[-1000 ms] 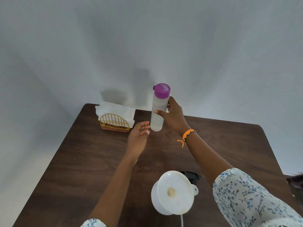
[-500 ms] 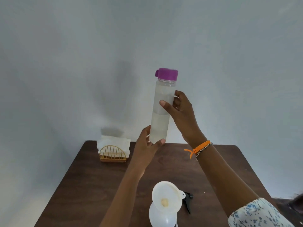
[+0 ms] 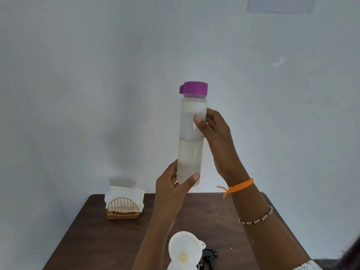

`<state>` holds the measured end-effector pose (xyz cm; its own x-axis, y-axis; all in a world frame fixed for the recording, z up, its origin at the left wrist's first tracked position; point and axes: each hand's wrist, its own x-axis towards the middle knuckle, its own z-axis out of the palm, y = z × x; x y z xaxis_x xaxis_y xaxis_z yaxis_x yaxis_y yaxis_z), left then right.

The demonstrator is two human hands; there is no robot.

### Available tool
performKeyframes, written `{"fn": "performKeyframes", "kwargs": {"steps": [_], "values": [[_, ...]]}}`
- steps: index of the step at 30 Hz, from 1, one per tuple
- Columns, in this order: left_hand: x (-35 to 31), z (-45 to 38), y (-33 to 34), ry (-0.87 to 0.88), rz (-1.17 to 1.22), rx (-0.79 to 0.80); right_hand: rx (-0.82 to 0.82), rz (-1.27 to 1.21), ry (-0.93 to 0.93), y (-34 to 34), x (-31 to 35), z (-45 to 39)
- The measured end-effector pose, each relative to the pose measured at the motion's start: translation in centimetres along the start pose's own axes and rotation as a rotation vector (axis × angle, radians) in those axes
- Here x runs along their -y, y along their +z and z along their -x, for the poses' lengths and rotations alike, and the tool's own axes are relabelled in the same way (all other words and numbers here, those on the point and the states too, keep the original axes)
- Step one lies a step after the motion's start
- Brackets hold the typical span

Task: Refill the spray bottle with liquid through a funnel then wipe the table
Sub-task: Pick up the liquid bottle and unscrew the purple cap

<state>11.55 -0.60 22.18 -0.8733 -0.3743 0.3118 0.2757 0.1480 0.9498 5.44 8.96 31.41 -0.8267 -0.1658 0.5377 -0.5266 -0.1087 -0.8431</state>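
Observation:
A tall clear bottle (image 3: 191, 141) with a purple cap (image 3: 193, 88) is held upright in the air above the table, about half full of cloudy liquid. My left hand (image 3: 171, 189) grips its bottom end with thumb and fingers. My right hand (image 3: 216, 133) holds its upper half, thumb across the front. Below, at the near edge, a white funnel (image 3: 185, 248) sits in the mouth of the white spray bottle (image 3: 180, 266), mostly cut off by the frame. The black spray head (image 3: 209, 256) lies on the table just right of the funnel.
A brown wooden table (image 3: 97, 240) stands against a pale wall. At its far left corner a gold wire holder (image 3: 123, 208) holds white napkins (image 3: 124, 193). A paper sheet (image 3: 280, 4) hangs high on the wall.
Both hands have lifted the bottle higher, from table level to well above it. My left hand moved from beside the bottle to gripping its base. The view tilted upward.

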Motion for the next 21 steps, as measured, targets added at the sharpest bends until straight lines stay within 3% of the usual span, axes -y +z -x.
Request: {"fn": "performKeyframes", "kwargs": {"steps": [21], "values": [[-0.9,1.8,-0.6,0.062,0.092,-0.034,-0.353,0.057,-0.086,2.7,5.5,-2.8]]}}
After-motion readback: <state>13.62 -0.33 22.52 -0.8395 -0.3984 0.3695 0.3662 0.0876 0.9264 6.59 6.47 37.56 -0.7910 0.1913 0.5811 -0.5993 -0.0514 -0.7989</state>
